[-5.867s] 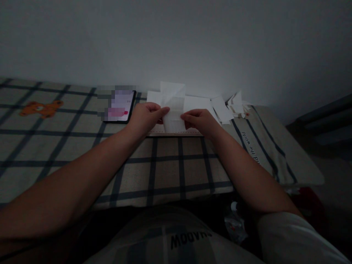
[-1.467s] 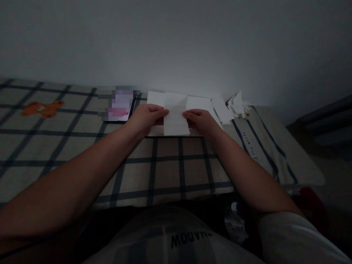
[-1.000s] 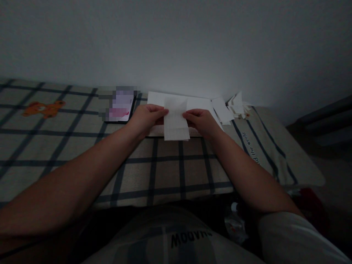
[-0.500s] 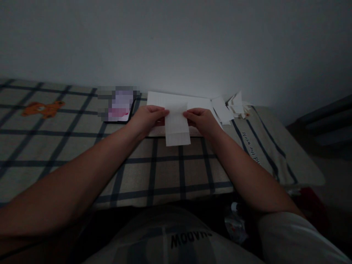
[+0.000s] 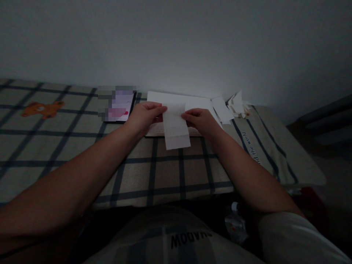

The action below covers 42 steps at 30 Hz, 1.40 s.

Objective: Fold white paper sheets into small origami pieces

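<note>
A narrow folded strip of white paper [image 5: 176, 126] hangs between my two hands above the checked tablecloth [image 5: 82, 146]. My left hand [image 5: 144, 116] pinches its upper left edge and my right hand [image 5: 198, 121] pinches its upper right edge. The lower end of the strip reaches down over the near edge of a flat white sheet [image 5: 192, 102] that lies under my hands by the wall. The room is dim.
A phone [image 5: 118, 108] with a lit screen lies left of my hands. A heap of folded white paper pieces [image 5: 232, 106] sits at the right by the wall. An orange bear print [image 5: 41, 108] marks the cloth far left. The table's right end [image 5: 302, 161] drops off.
The paper strip was turned from sticking up behind my fingers to hanging down toward me, and now shows longer below my hands. Both hands stayed almost in place.
</note>
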Tool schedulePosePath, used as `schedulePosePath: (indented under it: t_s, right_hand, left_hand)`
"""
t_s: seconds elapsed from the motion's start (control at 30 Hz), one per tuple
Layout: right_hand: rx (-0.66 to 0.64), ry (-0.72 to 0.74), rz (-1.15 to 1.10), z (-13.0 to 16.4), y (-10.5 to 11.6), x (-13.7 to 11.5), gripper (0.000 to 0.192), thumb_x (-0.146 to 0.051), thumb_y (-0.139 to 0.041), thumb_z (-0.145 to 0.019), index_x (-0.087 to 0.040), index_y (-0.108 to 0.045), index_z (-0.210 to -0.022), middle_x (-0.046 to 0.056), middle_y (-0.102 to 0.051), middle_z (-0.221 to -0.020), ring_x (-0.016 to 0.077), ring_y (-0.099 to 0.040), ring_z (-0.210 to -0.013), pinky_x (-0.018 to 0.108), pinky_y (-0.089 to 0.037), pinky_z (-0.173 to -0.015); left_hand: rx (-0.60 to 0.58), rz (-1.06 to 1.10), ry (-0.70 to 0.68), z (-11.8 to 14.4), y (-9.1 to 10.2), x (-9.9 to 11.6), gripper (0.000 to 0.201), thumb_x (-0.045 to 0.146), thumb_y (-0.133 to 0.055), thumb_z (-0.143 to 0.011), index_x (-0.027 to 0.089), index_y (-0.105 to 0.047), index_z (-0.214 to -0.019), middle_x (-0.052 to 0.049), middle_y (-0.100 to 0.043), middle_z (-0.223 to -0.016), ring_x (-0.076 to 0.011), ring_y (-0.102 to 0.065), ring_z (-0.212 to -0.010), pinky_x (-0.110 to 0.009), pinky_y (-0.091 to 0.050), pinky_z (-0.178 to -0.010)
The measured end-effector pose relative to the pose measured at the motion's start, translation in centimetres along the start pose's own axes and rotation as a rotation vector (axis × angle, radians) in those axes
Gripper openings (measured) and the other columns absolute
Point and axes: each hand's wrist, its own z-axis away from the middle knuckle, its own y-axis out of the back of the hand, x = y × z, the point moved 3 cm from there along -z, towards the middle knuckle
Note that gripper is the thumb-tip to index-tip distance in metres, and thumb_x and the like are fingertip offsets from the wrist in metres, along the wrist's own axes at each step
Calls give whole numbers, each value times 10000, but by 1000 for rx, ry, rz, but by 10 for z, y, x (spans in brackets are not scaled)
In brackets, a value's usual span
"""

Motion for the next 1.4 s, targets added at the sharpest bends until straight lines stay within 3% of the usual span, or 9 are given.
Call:
schedulePosePath:
  t_s: [0.2,0.53,0.67,0.8,0.97,1.2,1.4]
  right_hand:
    - [-34,13,15,-2,1,3,144,-328,-804,-746,-197,-746,-764,14,-730,-755,133,-646,-681,332,-577,-731]
    - [-2,17,27,1,-1,-2,134,-316,-796,-740,-195,-740,-748,7,-719,-739,133,-638,-684,330,-563,-726]
    - [36,34,11,0,1,-2,118,-293,-803,-725,-197,-736,-738,4,-719,-737,131,-638,-683,324,-565,-719]
    - [86,51,-1,-2,4,-3,104,-282,-787,-748,-203,-723,-729,3,-722,-750,130,-647,-700,333,-573,-751]
    - [93,86,-63,-2,4,-4,130,-310,-805,-744,-203,-734,-760,11,-736,-782,136,-667,-727,345,-581,-784]
    - [-5,-52,-51,-4,3,2,182,-325,-827,-725,-178,-740,-791,35,-746,-779,152,-669,-712,347,-591,-736]
    - [55,15,1,-4,6,0,120,-278,-802,-732,-187,-725,-738,0,-708,-715,123,-627,-649,312,-564,-683]
  left_hand:
    - [16,7,-31,0,1,2,129,199,-809,-700,158,-693,-739,-35,-727,-774,-146,-673,-703,-321,-594,-764]
    - [24,6,-40,2,2,2,142,255,-754,-766,183,-646,-709,-7,-671,-749,-141,-641,-679,-338,-566,-772]
    - [-76,31,24,2,-1,2,186,264,-663,-860,182,-653,-694,-25,-677,-723,-159,-661,-672,-327,-566,-722]
    - [-163,-32,83,3,-4,-2,114,215,-736,-795,167,-696,-700,-36,-706,-724,-153,-667,-643,-323,-577,-725]
    - [-110,-129,56,9,-6,-1,103,209,-776,-767,161,-709,-706,-32,-717,-699,-150,-661,-605,-347,-602,-734]
    - [-26,-268,-122,12,-5,12,119,219,-737,-813,146,-706,-724,-14,-710,-692,-139,-683,-648,-286,-606,-712]
    - [-108,-180,-13,5,-4,2,134,244,-713,-833,144,-703,-745,-26,-731,-750,-124,-682,-666,-270,-595,-725]
